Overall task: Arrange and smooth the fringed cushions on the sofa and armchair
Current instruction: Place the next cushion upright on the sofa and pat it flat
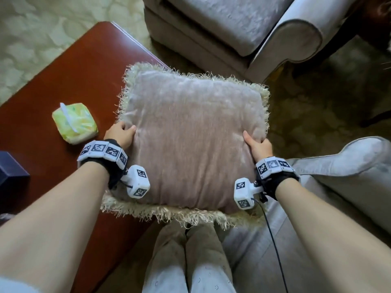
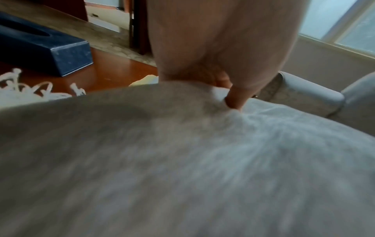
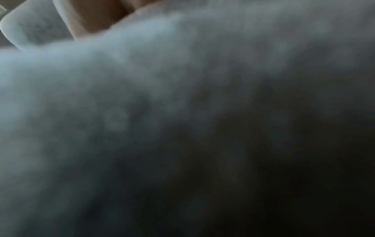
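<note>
A square pinkish-beige velvet cushion (image 1: pixel 190 140) with a cream fringe is held flat in the air in front of me. My left hand (image 1: pixel 121 132) grips its left edge, thumb on top and fingers hidden underneath. My right hand (image 1: pixel 257 144) grips the right edge the same way. In the left wrist view the thumb (image 2: pixel 235 97) digs into the cushion (image 2: pixel 182 160) fabric. The right wrist view is filled by blurred cushion (image 3: pixel 162 112) cloth. A grey armchair (image 1: pixel 232 28) stands ahead, and a grey sofa (image 1: pixel 338 182) arm lies to my right.
A red-brown coffee table (image 1: pixel 63 85) sits to the left, partly under the cushion. On it lie a green tissue pack (image 1: pixel 74 123) and a dark blue box (image 1: pixel 10 172). Patterned carpet (image 1: pixel 317 106) lies between armchair and sofa. My legs (image 1: pixel 190 261) show below.
</note>
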`<move>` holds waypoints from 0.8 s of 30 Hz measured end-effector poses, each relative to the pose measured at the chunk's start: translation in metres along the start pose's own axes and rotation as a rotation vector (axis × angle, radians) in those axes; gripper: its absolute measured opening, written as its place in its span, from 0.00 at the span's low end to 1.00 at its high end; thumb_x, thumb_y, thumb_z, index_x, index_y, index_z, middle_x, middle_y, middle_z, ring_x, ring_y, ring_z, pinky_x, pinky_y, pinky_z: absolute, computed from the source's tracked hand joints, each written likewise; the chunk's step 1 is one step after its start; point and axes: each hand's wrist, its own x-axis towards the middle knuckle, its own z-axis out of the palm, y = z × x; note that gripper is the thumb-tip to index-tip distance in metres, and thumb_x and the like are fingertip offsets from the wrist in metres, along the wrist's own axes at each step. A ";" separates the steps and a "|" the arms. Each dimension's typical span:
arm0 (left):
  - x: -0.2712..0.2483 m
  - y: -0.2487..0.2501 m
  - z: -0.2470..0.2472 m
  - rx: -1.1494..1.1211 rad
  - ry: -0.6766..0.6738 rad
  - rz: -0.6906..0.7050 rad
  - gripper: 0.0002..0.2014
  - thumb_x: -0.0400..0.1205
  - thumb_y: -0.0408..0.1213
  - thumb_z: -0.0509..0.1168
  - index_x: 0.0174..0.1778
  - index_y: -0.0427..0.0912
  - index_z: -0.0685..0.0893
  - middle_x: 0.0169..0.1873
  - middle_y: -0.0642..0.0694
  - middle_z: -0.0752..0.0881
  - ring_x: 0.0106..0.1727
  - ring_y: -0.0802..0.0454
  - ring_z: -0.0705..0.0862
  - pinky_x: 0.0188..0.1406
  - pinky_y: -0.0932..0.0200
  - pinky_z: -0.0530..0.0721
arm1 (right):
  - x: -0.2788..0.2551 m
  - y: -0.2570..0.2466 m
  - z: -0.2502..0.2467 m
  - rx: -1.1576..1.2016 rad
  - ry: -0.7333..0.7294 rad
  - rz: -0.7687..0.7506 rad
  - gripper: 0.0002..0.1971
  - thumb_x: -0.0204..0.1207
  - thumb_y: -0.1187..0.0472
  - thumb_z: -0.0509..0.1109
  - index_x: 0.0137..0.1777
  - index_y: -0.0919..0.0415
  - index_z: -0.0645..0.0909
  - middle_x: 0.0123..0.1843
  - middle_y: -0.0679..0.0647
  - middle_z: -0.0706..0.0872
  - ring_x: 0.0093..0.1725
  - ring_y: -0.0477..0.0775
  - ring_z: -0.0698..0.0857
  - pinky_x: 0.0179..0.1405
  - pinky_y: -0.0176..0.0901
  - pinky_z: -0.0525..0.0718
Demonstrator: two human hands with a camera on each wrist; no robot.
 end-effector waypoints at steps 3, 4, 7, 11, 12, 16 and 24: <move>-0.017 0.033 -0.008 0.042 -0.009 0.081 0.09 0.84 0.43 0.57 0.43 0.42 0.74 0.50 0.34 0.81 0.56 0.35 0.80 0.50 0.51 0.73 | -0.011 -0.013 -0.038 0.051 0.059 -0.025 0.38 0.70 0.52 0.76 0.74 0.71 0.67 0.73 0.62 0.76 0.71 0.59 0.76 0.70 0.42 0.71; -0.023 0.047 -0.011 0.054 -0.029 0.108 0.09 0.84 0.43 0.57 0.42 0.42 0.74 0.46 0.36 0.79 0.52 0.37 0.79 0.47 0.52 0.71 | -0.017 -0.015 -0.053 0.072 0.085 -0.031 0.38 0.70 0.52 0.76 0.74 0.71 0.67 0.72 0.62 0.76 0.71 0.59 0.76 0.69 0.42 0.71; -0.043 0.103 -0.017 0.052 -0.054 0.218 0.12 0.84 0.42 0.58 0.35 0.44 0.71 0.36 0.43 0.75 0.44 0.44 0.73 0.43 0.56 0.67 | -0.037 -0.023 -0.107 0.145 0.186 -0.056 0.37 0.70 0.52 0.76 0.74 0.71 0.67 0.73 0.62 0.75 0.72 0.59 0.75 0.69 0.41 0.69; -0.078 0.193 -0.017 0.033 -0.077 0.397 0.14 0.84 0.43 0.58 0.35 0.39 0.71 0.42 0.35 0.78 0.46 0.40 0.76 0.46 0.53 0.70 | -0.062 -0.029 -0.194 0.215 0.351 -0.082 0.39 0.71 0.49 0.74 0.76 0.68 0.65 0.75 0.59 0.73 0.74 0.59 0.73 0.73 0.45 0.67; -0.088 0.213 -0.016 0.028 -0.082 0.439 0.13 0.83 0.43 0.58 0.36 0.39 0.73 0.45 0.33 0.79 0.50 0.38 0.78 0.49 0.51 0.73 | -0.067 -0.029 -0.213 0.241 0.386 -0.085 0.39 0.71 0.48 0.74 0.76 0.68 0.65 0.75 0.60 0.74 0.73 0.60 0.73 0.74 0.47 0.68; -0.143 0.298 0.001 0.073 -0.118 0.613 0.12 0.83 0.44 0.58 0.42 0.39 0.76 0.53 0.31 0.83 0.57 0.33 0.80 0.53 0.50 0.76 | -0.099 -0.014 -0.301 0.373 0.527 -0.065 0.40 0.72 0.47 0.73 0.77 0.67 0.62 0.75 0.60 0.72 0.74 0.60 0.72 0.74 0.49 0.67; -0.291 0.433 0.102 0.183 -0.315 0.904 0.12 0.83 0.44 0.60 0.50 0.38 0.80 0.55 0.34 0.83 0.58 0.36 0.80 0.57 0.52 0.76 | -0.173 0.089 -0.447 0.629 0.878 0.037 0.30 0.71 0.53 0.76 0.68 0.69 0.73 0.65 0.61 0.81 0.65 0.59 0.80 0.61 0.41 0.74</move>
